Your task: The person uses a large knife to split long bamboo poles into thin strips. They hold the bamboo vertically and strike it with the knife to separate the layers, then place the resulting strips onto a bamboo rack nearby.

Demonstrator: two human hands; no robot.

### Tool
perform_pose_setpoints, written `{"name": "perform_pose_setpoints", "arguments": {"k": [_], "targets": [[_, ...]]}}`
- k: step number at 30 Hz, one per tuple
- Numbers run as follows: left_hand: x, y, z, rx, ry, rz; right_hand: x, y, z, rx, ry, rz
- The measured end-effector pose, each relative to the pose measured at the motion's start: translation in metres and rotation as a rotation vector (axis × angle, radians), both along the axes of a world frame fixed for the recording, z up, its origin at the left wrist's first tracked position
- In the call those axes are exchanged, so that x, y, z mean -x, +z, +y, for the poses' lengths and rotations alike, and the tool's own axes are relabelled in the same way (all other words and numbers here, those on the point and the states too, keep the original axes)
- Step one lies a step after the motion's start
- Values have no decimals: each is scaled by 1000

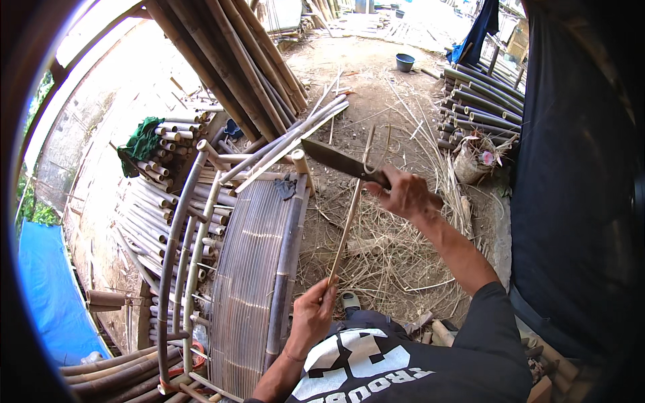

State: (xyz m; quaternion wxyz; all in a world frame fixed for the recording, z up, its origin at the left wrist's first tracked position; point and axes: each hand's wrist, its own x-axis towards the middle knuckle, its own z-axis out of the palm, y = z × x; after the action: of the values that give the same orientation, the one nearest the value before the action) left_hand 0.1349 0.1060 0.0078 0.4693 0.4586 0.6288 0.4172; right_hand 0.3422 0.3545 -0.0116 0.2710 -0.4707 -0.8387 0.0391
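My right hand (406, 193) is closed round the handle of a machete (336, 161), its broad dark blade pointing to the upper left. My left hand (314, 312) grips the lower end of a thin bamboo strip (348, 225) that slants up and away from me. The machete lies across the upper part of this strip, and a thin shaving (369, 168) curls beside the blade. Just left of my left hand stands a bamboo bench (252, 248) with a slatted seat and a rail back; a dark glove (285, 187) rests on its far end.
Shavings (383, 262) litter the ground ahead of me. Bamboo poles are stacked at the left (148, 215) and the right (484, 107), and tall ones (228, 60) lean beyond the bench. A dark bucket (404, 62) stands farther off. Black sheeting (564, 188) hangs at the right.
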Motion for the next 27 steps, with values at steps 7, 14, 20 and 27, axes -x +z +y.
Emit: {"name": "perform_pose_setpoints", "arguments": {"k": [7, 14, 20, 27], "targets": [[18, -5, -54, 190, 8, -308, -65, 16, 40, 245, -256, 150], [16, 19, 13, 185, -30, -524, 46, -6, -85, -270, 412, 82], [11, 27, 8, 203, -78, -550, 23, 2, -48, 74, 182, 189], [7, 23, 5, 177, -108, -521, 14, 2, -40, 8, 145, 152]]}}
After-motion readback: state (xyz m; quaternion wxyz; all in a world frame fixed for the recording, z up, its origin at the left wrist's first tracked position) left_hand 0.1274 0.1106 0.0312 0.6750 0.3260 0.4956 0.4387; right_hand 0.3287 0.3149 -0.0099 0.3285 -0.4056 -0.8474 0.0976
